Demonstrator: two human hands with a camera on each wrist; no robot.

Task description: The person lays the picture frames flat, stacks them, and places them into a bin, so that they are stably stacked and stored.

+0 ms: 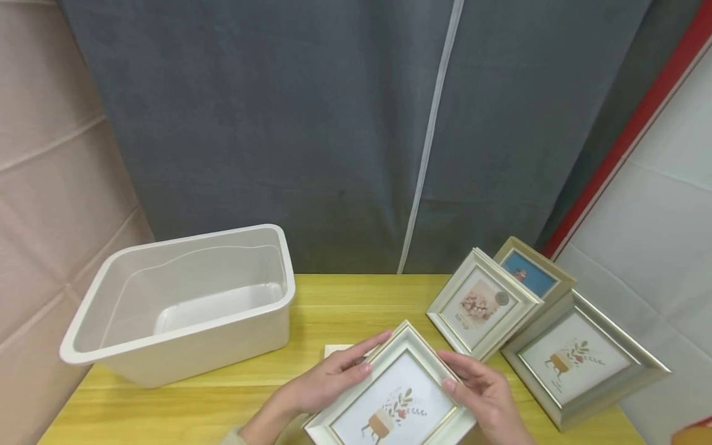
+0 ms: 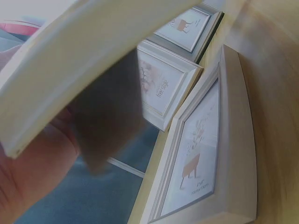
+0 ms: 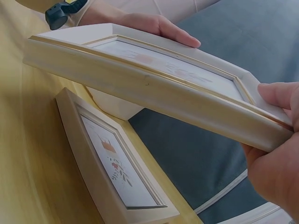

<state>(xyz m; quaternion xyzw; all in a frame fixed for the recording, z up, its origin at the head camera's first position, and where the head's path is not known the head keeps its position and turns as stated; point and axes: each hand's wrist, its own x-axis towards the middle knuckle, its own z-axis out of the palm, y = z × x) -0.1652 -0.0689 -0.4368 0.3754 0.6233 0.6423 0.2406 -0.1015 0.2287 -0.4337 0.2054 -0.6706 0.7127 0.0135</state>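
Observation:
Both hands hold a white picture frame (image 1: 403, 395) with gold trim and a potted-plant print, above the front of the table. My left hand (image 1: 319, 383) grips its left edge, thumb on the front. At the opposite edge, my right hand (image 1: 481, 392) pinches the border between thumb and fingers. A dark brown stand flap (image 2: 112, 112) juts from the held frame's back. Beneath it, a second cream picture frame (image 3: 119, 163) with a similar print is on the table; in the head view it is mostly hidden, only a corner (image 1: 336, 350) showing.
A deep, pale plastic bin (image 1: 211, 346) stands at the left. Three frames stand at the right: a white one (image 1: 445, 312) with a flower print, a tan one (image 1: 562, 278) behind it, and a larger silver one (image 1: 639, 386). A grey curtain (image 1: 278, 123) hangs behind the table.

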